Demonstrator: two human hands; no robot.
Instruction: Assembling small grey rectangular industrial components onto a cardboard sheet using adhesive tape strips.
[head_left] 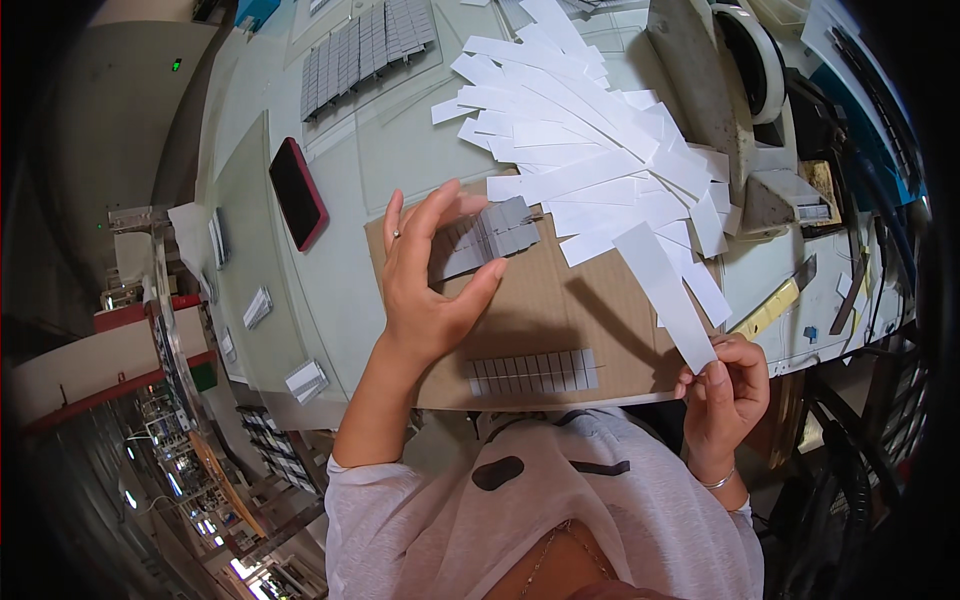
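Observation:
A brown cardboard sheet (pixel 540 320) lies on the table in front of me. On its far part sits a small block of grey ribbed pieces (pixel 490 235). My left hand (pixel 420 300) spans this block, thumb at its near edge and fingertips at its far edge. At the right, my right hand (pixel 730 395) pinches the near end of a white paper strip (pixel 662 295) between thumb and fingers. The strip slants away over the cardboard toward a loose heap of similar white strips (pixel 590 140). A row of narrow grey pieces (pixel 532 372) rests along the cardboard's near edge.
A phone with a red case (pixel 298 195) lies to the left. Many grey pieces stand in rows (pixel 368 52) at the far left. A yellow cutter (pixel 770 308) lies at the right, below a bulky machine (pixel 700 85). Small white bundles (pixel 306 381) line the left edge.

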